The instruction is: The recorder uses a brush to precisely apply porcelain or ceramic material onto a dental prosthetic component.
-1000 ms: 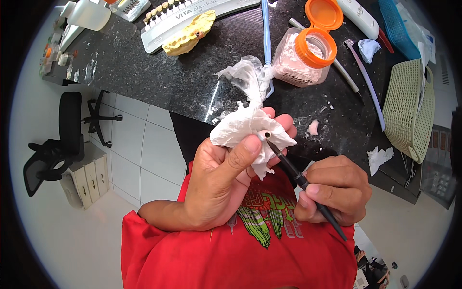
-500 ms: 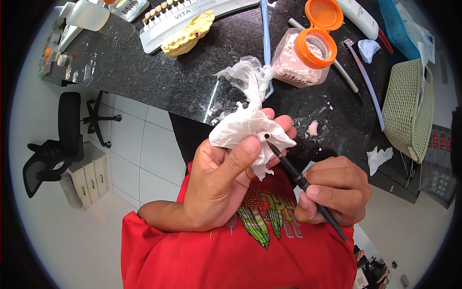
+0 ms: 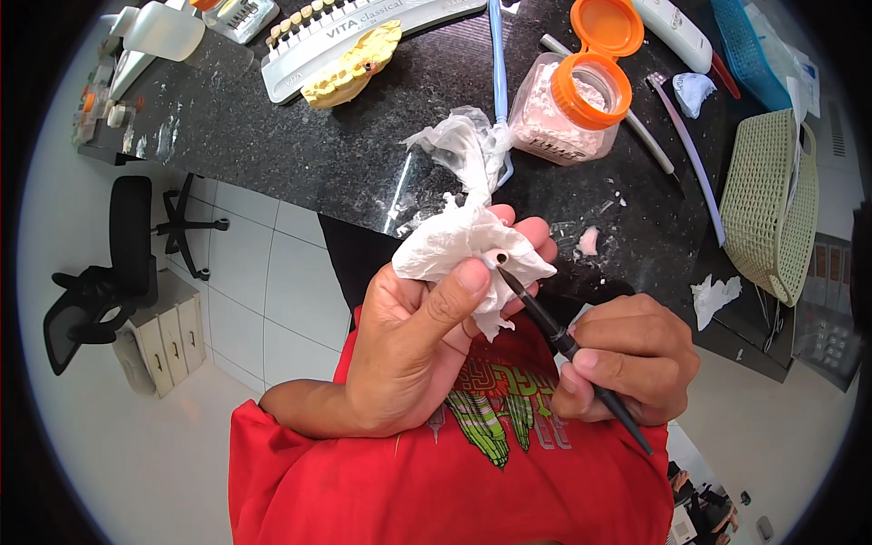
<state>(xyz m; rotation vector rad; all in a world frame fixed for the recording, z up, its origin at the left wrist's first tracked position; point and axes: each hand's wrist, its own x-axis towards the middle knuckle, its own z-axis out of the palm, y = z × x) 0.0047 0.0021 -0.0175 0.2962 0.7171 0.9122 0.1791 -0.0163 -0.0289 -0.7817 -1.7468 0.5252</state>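
From where I stand: left hand (image 3: 409, 318) is pinching a small pale-pink piece (image 3: 491, 257) with thumb against the fingers, white tissue (image 3: 436, 243) wrapped under and around it. Piece sits just past the thumb tip, dark round opening exposed, held above the person's lap at the near edge of the desk (image 3: 291, 159). Right hand (image 3: 636, 359) has a black pen-shaped tool (image 3: 563, 343) pinched between thumb and fingers, tilted, tip at the opening's lower rim. Can't tell if it's touching.

On the desk past the hands: crumpled translucent film (image 3: 468, 145), then a clear jar (image 3: 554, 127) of pinkish powder, orange lid (image 3: 605, 25) flipped open. Pink scrap (image 3: 589, 241) in front of the jar, white crumbs around it. Yellow dental model (image 3: 350, 73) lies against the grey shade guide (image 3: 291, 74), far left. Purple-handled brush (image 3: 698, 177) right of the jar, green basket (image 3: 763, 213) beyond that.
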